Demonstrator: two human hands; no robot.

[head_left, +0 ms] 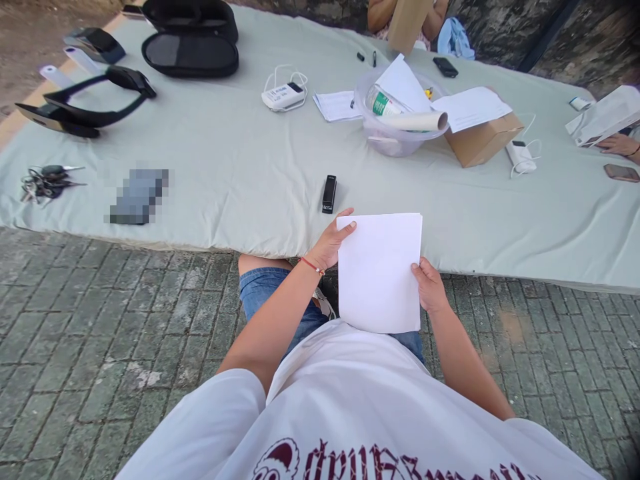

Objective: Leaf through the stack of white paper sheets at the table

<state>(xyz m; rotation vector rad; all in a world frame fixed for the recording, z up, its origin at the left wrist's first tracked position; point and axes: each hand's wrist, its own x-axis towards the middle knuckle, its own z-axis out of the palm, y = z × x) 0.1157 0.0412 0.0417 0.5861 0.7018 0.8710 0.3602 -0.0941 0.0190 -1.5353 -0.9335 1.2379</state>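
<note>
A stack of white paper (380,277) is held over my lap at the table's front edge, its upper face blank. My left hand (334,241) grips its upper left edge, thumb on top and the other fingers partly hidden behind. At the right edge, lower down, my right hand (429,283) pinches the sheets between thumb and fingers. Just beyond my left hand a small black stapler (329,194) lies on the cloth, apart from the paper.
The cloth-covered table (240,180) carries keys (47,183), a pixelated item (140,197), a black headset (90,100), an open case (190,53), a power bank (283,97), a plastic basin (393,137) and a cardboard box (483,140). Other people's hands show at the far side and right.
</note>
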